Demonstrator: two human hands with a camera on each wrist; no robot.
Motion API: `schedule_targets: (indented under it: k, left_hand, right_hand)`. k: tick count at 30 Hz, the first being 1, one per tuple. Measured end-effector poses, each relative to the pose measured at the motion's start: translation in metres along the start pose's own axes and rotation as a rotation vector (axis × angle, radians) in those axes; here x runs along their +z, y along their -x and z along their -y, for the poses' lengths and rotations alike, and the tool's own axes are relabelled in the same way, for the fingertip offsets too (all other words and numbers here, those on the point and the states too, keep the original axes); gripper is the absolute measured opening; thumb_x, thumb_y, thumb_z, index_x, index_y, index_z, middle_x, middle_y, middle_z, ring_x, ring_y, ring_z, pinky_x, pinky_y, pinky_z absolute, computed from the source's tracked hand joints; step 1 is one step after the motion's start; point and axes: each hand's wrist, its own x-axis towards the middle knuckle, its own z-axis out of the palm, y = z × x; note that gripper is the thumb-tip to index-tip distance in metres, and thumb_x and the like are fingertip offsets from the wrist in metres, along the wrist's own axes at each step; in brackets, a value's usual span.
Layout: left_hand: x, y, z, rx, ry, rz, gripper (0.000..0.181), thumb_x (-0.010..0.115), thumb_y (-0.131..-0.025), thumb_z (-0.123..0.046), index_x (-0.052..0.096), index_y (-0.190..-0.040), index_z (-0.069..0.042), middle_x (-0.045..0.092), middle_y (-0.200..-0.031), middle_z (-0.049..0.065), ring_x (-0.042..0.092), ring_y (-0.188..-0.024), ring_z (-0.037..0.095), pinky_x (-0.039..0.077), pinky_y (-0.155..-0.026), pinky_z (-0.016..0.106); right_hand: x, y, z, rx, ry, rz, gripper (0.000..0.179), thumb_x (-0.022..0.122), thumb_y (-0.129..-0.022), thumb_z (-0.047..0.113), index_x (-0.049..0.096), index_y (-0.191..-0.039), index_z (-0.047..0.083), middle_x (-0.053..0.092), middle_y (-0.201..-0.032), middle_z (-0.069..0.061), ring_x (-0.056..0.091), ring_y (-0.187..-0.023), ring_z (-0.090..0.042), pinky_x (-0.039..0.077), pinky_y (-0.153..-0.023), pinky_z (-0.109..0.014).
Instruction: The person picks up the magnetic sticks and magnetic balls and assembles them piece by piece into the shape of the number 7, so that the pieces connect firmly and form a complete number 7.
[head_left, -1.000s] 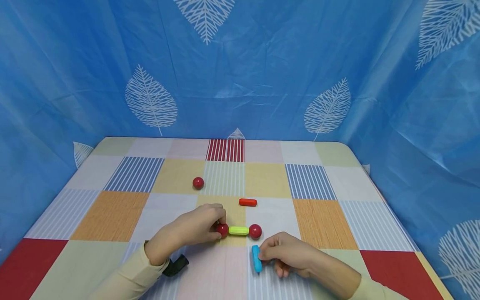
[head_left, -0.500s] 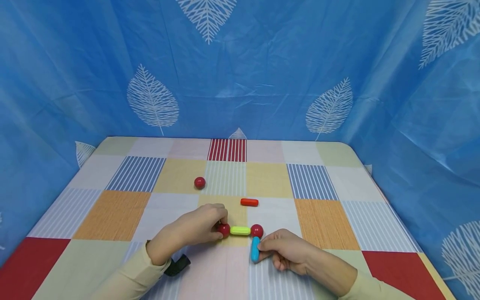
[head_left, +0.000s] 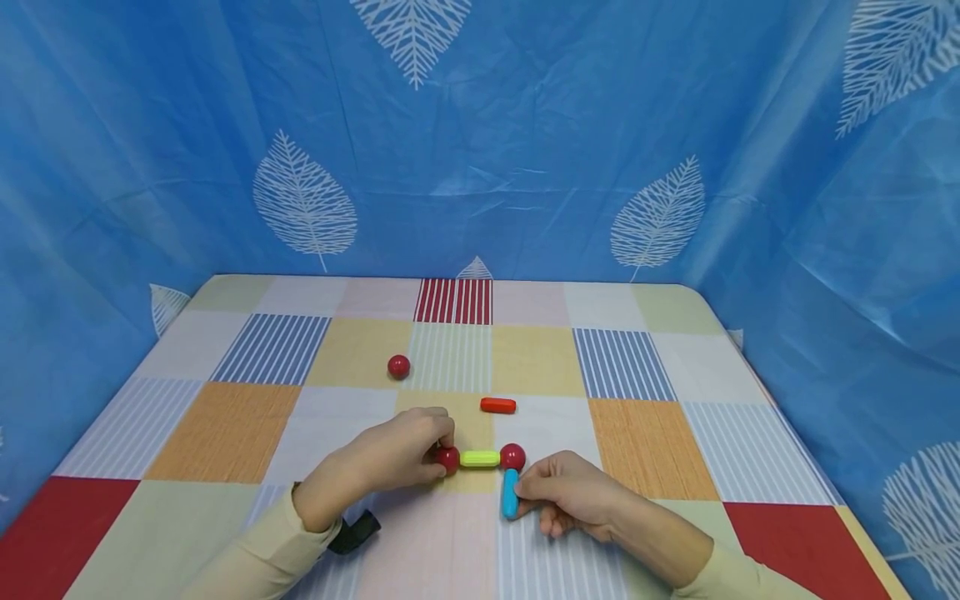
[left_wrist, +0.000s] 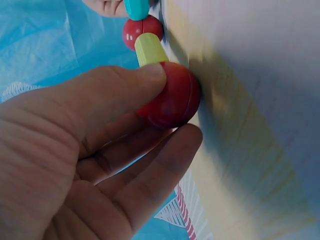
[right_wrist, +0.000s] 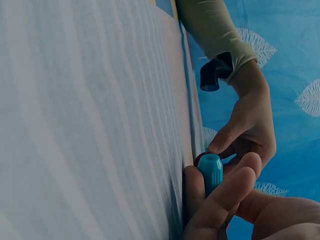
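The blue rod [head_left: 510, 493] in the head view is pinched by the right hand [head_left: 573, 496] at the near side of the right red ball [head_left: 513, 456]; the left wrist view shows the left hand [left_wrist: 90, 110] gripping the left red ball [left_wrist: 177, 97] against a yellow-green rod [left_wrist: 151, 49], the right wrist view fingertips [right_wrist: 241, 181] flanking the blue rod.

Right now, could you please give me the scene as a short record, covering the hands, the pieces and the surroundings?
Left hand: pinches a glossy red ball
Right hand: pinches a ridged light-blue rod
Between balls: ridged yellow-green rod, reaching to a second glossy red ball
Light-blue rod: one end appears to meet the second ball; attachment unclear
Apart, farther from the person: third glossy red ball, orange-red rod
Surface: multicoloured patchwork tablecloth
Backdrop: blue curtain with white leaf prints
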Motion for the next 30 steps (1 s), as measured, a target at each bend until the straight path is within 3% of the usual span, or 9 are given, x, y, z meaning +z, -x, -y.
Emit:
schedule_targets:
  k: [15,30]
  left_hand:
    - [0.003,-0.001,0.004,-0.005,-0.005,-0.063,0.019,0.079,-0.080,-0.010,0.060,-0.084,-0.012,0.052,-0.079,-0.006,0.047,-0.069,0.008,0.044,-0.061,0.021]
    - [0.007,-0.003,0.007,-0.002,-0.004,-0.115,0.019,0.078,-0.079,-0.008,0.061,-0.085,-0.011,0.053,-0.081,-0.004,0.047,-0.070,0.009,0.045,-0.063,0.021]
  right_hand:
    - [-0.008,-0.011,0.005,-0.040,0.099,-0.089,0.021,0.066,-0.090,0.015,0.067,-0.091,-0.006,0.070,-0.081,-0.016,0.055,-0.046,-0.006,0.046,-0.044,-0.019]
    - [-0.014,-0.015,0.011,-0.051,0.146,-0.117,0.019,0.065,-0.090,0.013,0.066,-0.097,-0.004,0.070,-0.083,-0.015,0.057,-0.048,-0.007,0.047,-0.045,-0.020]
